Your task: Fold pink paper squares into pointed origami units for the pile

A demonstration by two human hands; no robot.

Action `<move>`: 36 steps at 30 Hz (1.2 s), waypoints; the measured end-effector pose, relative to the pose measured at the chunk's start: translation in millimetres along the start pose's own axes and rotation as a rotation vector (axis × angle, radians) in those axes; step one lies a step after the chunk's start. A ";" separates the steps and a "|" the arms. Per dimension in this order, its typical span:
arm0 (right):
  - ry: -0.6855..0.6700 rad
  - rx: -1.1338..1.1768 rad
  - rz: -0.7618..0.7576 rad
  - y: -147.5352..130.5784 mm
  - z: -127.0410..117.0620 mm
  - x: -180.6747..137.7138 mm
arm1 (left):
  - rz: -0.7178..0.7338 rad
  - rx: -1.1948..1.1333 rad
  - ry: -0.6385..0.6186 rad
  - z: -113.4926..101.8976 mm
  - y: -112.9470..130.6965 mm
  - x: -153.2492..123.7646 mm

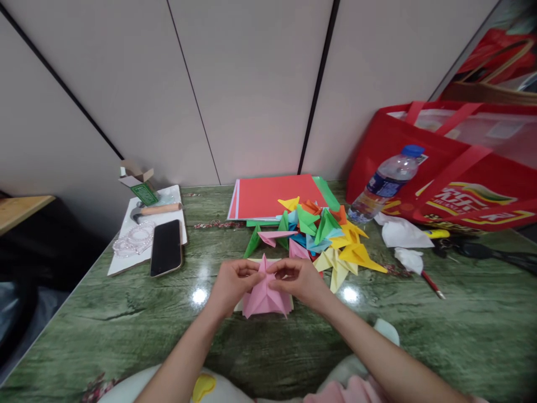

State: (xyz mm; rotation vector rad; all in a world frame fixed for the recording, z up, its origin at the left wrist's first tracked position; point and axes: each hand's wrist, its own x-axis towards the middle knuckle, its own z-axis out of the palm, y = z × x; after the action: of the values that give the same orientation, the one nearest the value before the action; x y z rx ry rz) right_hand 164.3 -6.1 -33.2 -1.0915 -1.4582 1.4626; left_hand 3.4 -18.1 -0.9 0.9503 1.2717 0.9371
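A folded pink paper piece [265, 292] rests on the green marble-patterned table [126, 319], over a pale sheet. My left hand [233, 281] pinches its upper left flap, fingers closed on the paper. My right hand [296, 278] pinches the upper right flap the same way. Just beyond lies a heap of folded paper shapes [323, 235] in yellow, green, orange, blue and pink.
A stack of red and green paper sheets [272, 196] lies at the back. To the left are a black phone [166, 247], bead bracelets [133, 238], a hammer [155, 210] and a small box [140, 184]. On the right: a water bottle [388, 182], red bag [457, 162], crumpled tissues [403, 232], scissors [490, 252].
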 end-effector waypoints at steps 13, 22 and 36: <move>-0.016 -0.010 -0.019 -0.1 -0.2 -0.7 | 0.009 -0.007 0.010 -0.8 -0.6 0.0; -0.017 -0.001 -0.022 -3.8 2.7 -2.4 | -0.019 -0.011 -0.026 -0.2 1.9 -0.5; 0.057 0.056 -0.030 -4.4 1.8 -0.4 | 0.081 0.085 -0.021 2.5 0.4 -2.7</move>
State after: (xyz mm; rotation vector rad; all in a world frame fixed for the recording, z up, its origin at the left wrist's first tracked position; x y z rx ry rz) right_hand 162.5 -6.9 -28.8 -1.0648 -1.3806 1.4314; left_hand 5.8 -20.7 0.5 1.0820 1.2717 0.9393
